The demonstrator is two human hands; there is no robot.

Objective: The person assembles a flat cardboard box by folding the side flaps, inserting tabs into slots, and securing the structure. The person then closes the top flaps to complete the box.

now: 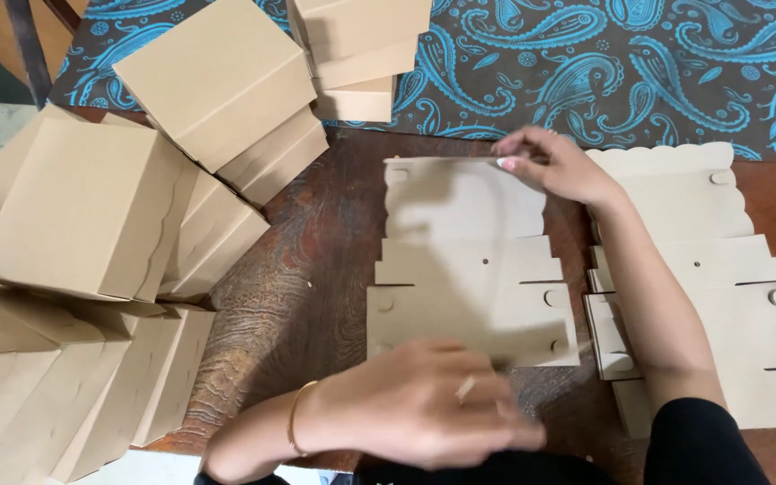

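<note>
Flat box blank [469,269] lies on the worktop [307,269] between my hands: right fingers [518,162] pinch its far scalloped edge, left hand [415,409] presses the near edge flat. Folding stage, I judge; next needs a firm crease along the scored line.

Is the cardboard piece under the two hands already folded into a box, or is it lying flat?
Flat. The cardboard blank lies spread on the wooden table, its flaps and slots unfolded; the right hand pinches its far edge.
</note>
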